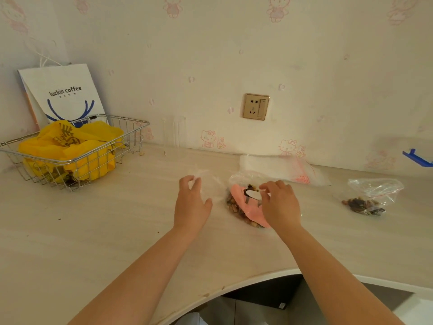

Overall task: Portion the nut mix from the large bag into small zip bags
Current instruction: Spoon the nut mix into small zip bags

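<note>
The large clear bag of nut mix lies open on the pale desk, with a pink scoop and a white spoon-like piece inside. My right hand hovers over the bag's mouth, fingers curled toward the white piece. My left hand pinches the top edge of an empty small clear zip bag just left of the nut bag. A filled small zip bag holding some nuts lies at the right. A flat stack of unused zip bags sits behind, against the wall.
A wire basket with yellow plastic bags stands at the back left, a white paper coffee bag behind it. A wall socket is above the desk. The desk's front edge curves inward near me. A blue object sticks out at the far right.
</note>
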